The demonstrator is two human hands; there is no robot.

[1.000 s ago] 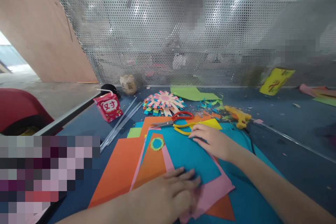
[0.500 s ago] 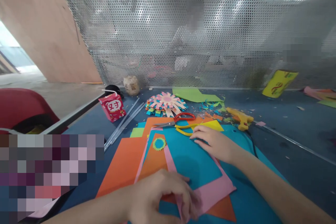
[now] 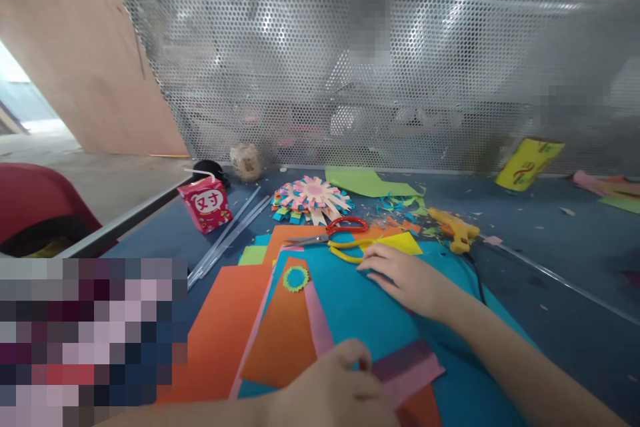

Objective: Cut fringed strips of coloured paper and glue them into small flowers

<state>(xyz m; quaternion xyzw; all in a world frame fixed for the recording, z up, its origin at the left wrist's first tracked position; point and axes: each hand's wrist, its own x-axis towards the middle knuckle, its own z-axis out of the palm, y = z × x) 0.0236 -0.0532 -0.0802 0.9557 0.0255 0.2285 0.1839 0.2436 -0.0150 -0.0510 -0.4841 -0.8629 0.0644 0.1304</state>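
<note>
My left hand (image 3: 340, 383) is low in front of me, its fingers curled at a strip of pink paper (image 3: 417, 373). Its fingertips are partly hidden, and they seem to grip the strip's near end. My right hand (image 3: 407, 280) lies with its fingers stretched out on the blue paper (image 3: 360, 310), the tips beside the yellow-handled scissors (image 3: 345, 253). Between the hands and the left side sits an orange paper piece (image 3: 280, 333) with a small green toothed paper ring (image 3: 296, 277) on it. Red-handled scissors (image 3: 345, 225) lie just beyond.
Layered paper rosettes (image 3: 313, 195) lie at the back, near green paper (image 3: 370, 181) and scraps. A yellow glue gun (image 3: 457, 230) is to the right. A red drink carton (image 3: 206, 203) and clear glue sticks (image 3: 227, 240) are at left. A perforated metal screen (image 3: 300, 80) stands behind.
My left hand has shifted a little to the right and lower, and the pink strip's edge has moved with it, now partly shaded. My right hand stays in place. The view has tilted slightly.
</note>
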